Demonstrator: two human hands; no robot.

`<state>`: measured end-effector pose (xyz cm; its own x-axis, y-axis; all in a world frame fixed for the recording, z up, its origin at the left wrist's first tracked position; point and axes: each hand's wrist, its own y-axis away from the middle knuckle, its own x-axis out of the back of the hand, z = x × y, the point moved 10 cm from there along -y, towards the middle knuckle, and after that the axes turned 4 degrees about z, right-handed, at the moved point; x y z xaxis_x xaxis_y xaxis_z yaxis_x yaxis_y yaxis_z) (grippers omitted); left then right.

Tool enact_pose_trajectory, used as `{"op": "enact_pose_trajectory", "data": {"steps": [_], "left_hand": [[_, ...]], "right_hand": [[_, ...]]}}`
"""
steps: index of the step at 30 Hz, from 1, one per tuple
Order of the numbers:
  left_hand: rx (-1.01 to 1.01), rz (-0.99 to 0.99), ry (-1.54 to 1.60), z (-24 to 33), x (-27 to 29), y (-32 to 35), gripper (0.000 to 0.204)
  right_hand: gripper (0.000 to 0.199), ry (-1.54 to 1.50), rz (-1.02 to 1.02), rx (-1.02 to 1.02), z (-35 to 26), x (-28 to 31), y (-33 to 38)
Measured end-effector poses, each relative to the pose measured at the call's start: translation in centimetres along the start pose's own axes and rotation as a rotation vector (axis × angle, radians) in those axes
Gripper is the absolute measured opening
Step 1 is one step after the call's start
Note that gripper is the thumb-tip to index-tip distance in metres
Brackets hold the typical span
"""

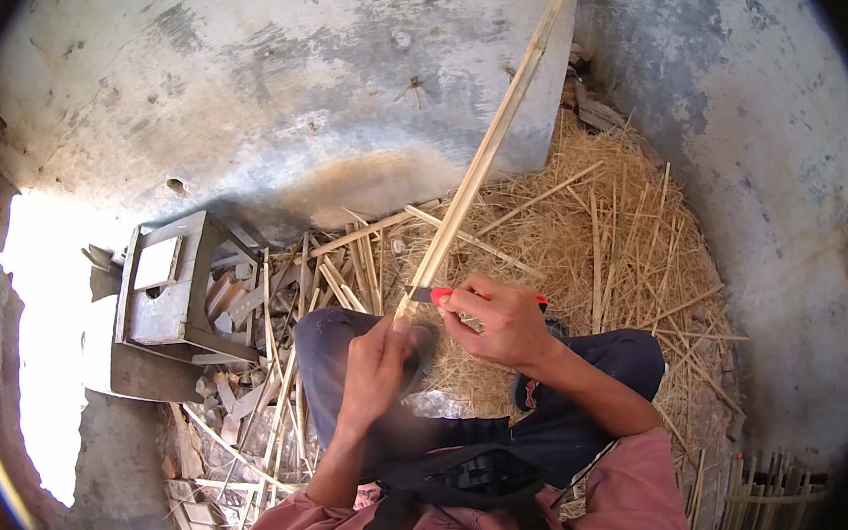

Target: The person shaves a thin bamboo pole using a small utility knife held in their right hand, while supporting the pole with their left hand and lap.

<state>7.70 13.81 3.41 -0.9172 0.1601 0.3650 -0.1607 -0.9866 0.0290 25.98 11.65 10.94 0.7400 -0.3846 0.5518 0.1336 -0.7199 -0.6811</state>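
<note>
A long, pale split bamboo strip (478, 170) rises from my lap and leans up and to the right, toward the far wall. Its near end is in my left hand (376, 366), fingers closed around it above my left knee. My right hand (499, 321) grips the red handle of a knife (422, 294). The dark blade lies across the strip just above my left fingers and touches it or nearly does. Part of the handle is hidden by my right fingers.
Straw-like shavings and loose strips (586, 228) cover the floor ahead and to the right. A wooden box frame (189, 281) stands at the left beside rubble. Weathered walls (340, 69) enclose the corner. A bundle of upright sticks (768, 511) is at the lower right.
</note>
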Motion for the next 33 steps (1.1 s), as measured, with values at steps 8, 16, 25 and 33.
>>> {"op": "enact_pose_trajectory", "data": {"steps": [8,16,25,33], "left_hand": [[-0.005,0.004,0.036,-0.1,0.0,-0.2,0.044],[-0.012,-0.025,0.072,-0.3,-0.6,-0.4,0.044],[-0.057,-0.034,0.018,0.8,-1.5,-0.4,0.043],[-0.067,-0.023,0.017,0.7,-1.5,-0.4,0.042]], "right_hand": [[0.009,-0.151,-0.037,0.006,0.8,-0.9,-0.1],[0.01,-0.005,-0.072,0.126,-0.1,-1.0,0.2],[0.009,-0.041,-0.05,0.042,0.3,-0.3,-0.1],[0.009,0.012,-0.053,0.034,0.6,-0.5,0.2]]}}
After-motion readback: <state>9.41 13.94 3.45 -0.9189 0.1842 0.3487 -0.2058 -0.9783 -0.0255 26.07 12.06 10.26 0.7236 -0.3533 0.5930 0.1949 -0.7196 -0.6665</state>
